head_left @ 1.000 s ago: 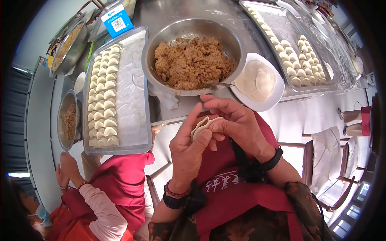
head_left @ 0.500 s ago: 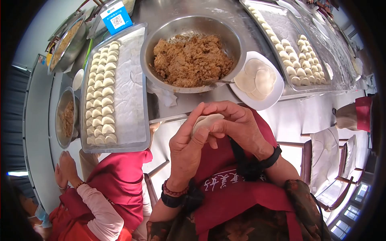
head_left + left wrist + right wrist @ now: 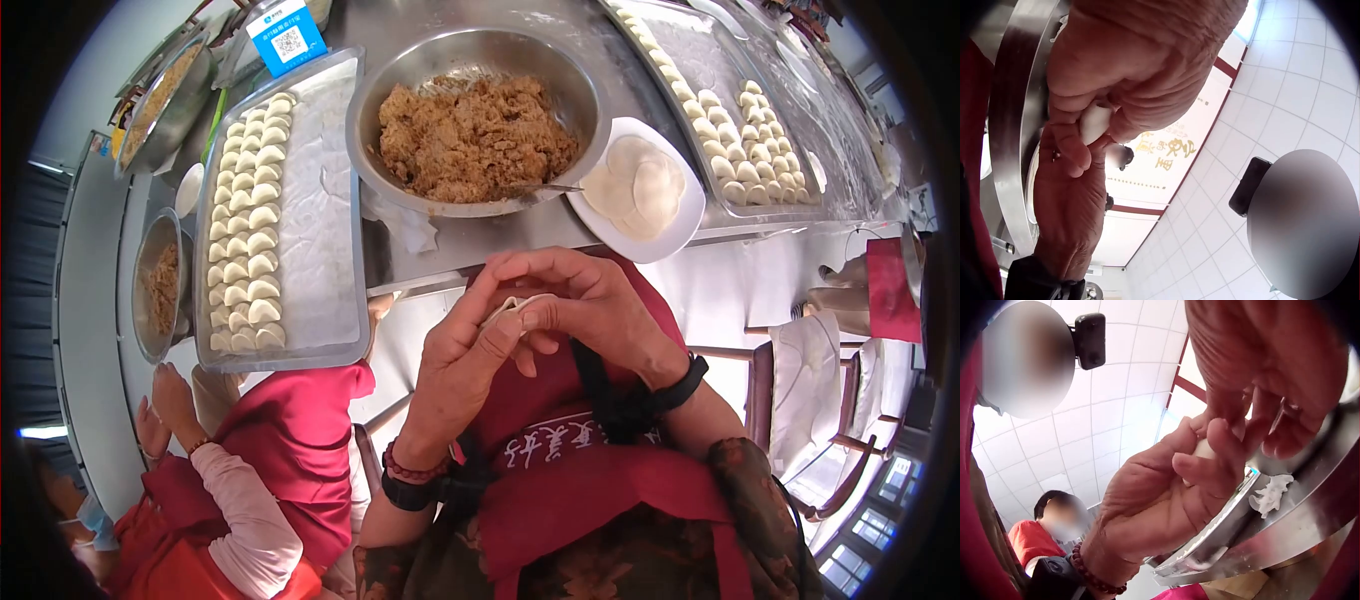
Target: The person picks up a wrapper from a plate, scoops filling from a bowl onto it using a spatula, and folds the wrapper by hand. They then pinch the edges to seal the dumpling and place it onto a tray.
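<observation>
A dumpling point(image 3: 510, 306) with a pale wrapper is held between both hands in front of the apron, mostly covered by fingers. My left hand point(image 3: 465, 345) cups it from the left, thumb against its near side. From the right, my right hand point(image 3: 600, 305) pinches its edge between thumb and curled fingers. The fingertips of both hands meet over the far side. In the left wrist view, the white dumpling point(image 3: 1095, 122) shows between the fingers. A small part of the dumpling point(image 3: 1204, 450) also appears in the right wrist view, behind the left fingers.
Beyond the hands stands a steel bowl point(image 3: 362, 165) of brown filling with a spoon handle point(image 3: 560, 188). Round wrappers point(image 3: 640, 190) lie on a white plate point(image 3: 672, 243) beside it. Trays of dumplings point(image 3: 240, 240) flank the bowl. Another person point(image 3: 250, 500) is at the left.
The wrapper gaped at first; its edges have been brought together. Both hands' fingers have closed in around the dumpling, and the fingertips now meet. The head view has shifted slightly.
</observation>
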A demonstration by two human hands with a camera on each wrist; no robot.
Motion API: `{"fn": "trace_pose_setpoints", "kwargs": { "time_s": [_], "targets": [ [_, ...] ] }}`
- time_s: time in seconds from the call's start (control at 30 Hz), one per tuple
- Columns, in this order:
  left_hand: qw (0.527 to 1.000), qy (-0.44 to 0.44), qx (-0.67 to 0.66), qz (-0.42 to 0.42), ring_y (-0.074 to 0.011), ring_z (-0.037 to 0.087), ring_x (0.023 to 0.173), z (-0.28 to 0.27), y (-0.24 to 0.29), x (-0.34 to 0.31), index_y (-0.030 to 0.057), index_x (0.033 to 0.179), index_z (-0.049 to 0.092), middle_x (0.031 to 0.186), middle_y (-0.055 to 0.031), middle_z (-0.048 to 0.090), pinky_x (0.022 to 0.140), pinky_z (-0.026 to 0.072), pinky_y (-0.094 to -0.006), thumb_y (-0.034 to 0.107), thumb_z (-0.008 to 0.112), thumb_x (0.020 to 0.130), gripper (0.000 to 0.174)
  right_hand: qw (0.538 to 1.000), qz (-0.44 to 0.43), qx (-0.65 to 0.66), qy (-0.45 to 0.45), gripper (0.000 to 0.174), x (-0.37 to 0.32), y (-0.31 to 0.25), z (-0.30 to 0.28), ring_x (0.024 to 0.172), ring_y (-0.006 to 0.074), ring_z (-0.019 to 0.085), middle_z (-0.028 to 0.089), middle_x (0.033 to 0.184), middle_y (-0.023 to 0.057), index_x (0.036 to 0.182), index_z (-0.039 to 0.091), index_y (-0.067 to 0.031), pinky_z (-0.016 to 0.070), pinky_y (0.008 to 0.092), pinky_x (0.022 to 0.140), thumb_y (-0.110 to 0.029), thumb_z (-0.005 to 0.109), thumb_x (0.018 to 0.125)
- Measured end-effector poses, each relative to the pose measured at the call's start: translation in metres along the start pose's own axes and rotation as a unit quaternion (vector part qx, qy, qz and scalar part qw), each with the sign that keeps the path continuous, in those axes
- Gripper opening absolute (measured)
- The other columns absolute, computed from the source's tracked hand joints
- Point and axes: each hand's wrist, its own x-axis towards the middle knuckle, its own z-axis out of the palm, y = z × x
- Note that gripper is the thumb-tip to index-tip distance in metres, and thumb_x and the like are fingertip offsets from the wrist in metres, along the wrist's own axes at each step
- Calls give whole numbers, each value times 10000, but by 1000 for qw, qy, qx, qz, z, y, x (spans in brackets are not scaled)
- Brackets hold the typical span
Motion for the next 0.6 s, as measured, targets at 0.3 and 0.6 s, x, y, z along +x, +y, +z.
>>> {"fn": "trace_pose_setpoints", "kwargs": {
  "time_s": [0.3,0.6],
  "targets": [
    [990,-20,-137,-19,-252,650,1051,-8,-13,0,-84,1364,439,1262,-170,582,844,579,-366,395,370,1071,566,996,-62,-68,-11,70,-2,15,-8,1105,162,606,559,1344,173,970,679,9,513,298,935,-5,658,905],
    [971,-8,-229,-63,-288,603,1162,-16,-7,-2,-103,1365,421,1402,-209,487,993,530,-479,427,336,1069,613,957,-167,-236,-18,160,4,24,-16,1132,179,604,619,1273,139,983,678,-23,493,321,967,-18,723,830]
  ]
}}
